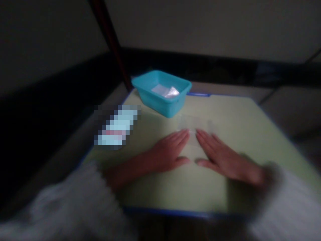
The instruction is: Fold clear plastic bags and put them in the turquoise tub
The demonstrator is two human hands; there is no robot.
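Observation:
A clear plastic sheet or bag (193, 122) lies flat on the pale yellow table (238, 117); its outline is faint. My left hand (169, 150) rests on it from the left, fingers stretched out and thumb apart. From the right, my right hand (219, 154) lies flat in the same way, its fingertips close to those of the left. Both sets of fingertips touch the sheet's middle, where a thin bright line shows between them. Neither hand grips anything. The picture is dim and blurred, so whether the plastic is a bag cannot be told.
A turquoise plastic basket (155, 98) stands at the table's back left, with shiny clear plastic pieces (172, 93) inside. A pixelated, lit device like a phone (120, 125) lies at the left edge. The table has a blue rim (175, 211). A dark red pole (110, 40) rises behind.

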